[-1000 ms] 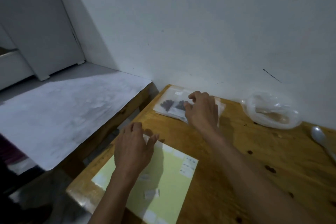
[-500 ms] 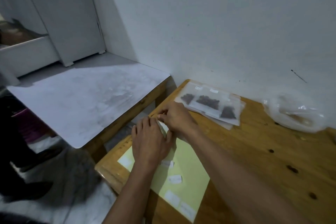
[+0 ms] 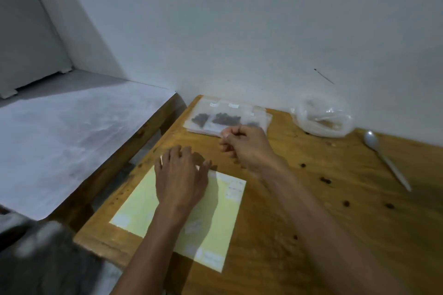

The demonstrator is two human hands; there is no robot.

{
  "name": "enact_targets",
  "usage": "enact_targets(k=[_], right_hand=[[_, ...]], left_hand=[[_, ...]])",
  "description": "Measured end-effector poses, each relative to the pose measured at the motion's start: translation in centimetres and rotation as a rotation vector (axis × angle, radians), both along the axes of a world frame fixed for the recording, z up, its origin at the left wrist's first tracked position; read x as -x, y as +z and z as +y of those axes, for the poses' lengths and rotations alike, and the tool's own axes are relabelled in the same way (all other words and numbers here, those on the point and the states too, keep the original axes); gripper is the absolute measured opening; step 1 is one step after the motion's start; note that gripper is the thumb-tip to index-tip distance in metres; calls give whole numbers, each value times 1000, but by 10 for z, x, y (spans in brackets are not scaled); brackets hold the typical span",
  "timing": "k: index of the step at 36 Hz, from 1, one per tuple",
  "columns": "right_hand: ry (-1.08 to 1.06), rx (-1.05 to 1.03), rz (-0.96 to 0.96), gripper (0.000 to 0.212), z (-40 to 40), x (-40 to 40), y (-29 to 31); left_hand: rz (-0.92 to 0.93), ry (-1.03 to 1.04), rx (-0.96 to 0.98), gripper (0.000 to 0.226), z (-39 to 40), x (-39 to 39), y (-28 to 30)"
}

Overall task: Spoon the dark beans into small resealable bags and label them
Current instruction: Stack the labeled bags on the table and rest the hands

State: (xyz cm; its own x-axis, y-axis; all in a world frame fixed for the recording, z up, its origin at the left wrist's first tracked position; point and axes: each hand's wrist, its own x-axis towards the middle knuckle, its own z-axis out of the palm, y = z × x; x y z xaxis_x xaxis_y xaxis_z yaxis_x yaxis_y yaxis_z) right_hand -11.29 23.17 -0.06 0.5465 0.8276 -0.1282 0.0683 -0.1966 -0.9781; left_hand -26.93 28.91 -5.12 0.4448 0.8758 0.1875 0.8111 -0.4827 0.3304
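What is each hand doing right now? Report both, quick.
Left hand: open, fingers flat on the pale yellow label sheet.
Right hand: fingers curled, pinching; what it holds cannot be told.

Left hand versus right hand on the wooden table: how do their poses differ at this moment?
The left hand lies flat, fingers spread, pressing the yellow label sheet; the right hand is raised with fingers curled, apparently pinching something small, too blurred to name. The left hand sits nearer the person; the right hand is beside the filled bags. Both are bare.
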Motion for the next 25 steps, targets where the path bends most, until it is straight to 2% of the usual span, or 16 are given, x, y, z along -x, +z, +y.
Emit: enact_targets(k=[4,7,10,12,16,17,21,25], right_hand=[[-213,-5,251,18,-49,-31,1],[-333,-27,447,25,-84,-44,9],[-414,-36,461,28,-110,-51,14],[-407,33,287,26,-124,-53,12],[-262,248,-430,21,-151,-52,3],[-190,254,-549,20,-157,-51,1],[51,287,-681,21,-173,-47,-6],[118,291,-722,24,-173,-49,-14]], left_hand=[[-3,-228,26,43,-25,-40,7],[16,-321,26,45,-46,-68,8],[20,-360,23,42,-60,-86,3],[17,-371,26,41,-67,-92,-1],[-2,-370,5,45,-73,-95,-5],[-10,-370,5,47,-73,-95,-6],[-15,-358,15,49,-76,-93,-4],[-16,-332,27,50,-78,-92,-5]])
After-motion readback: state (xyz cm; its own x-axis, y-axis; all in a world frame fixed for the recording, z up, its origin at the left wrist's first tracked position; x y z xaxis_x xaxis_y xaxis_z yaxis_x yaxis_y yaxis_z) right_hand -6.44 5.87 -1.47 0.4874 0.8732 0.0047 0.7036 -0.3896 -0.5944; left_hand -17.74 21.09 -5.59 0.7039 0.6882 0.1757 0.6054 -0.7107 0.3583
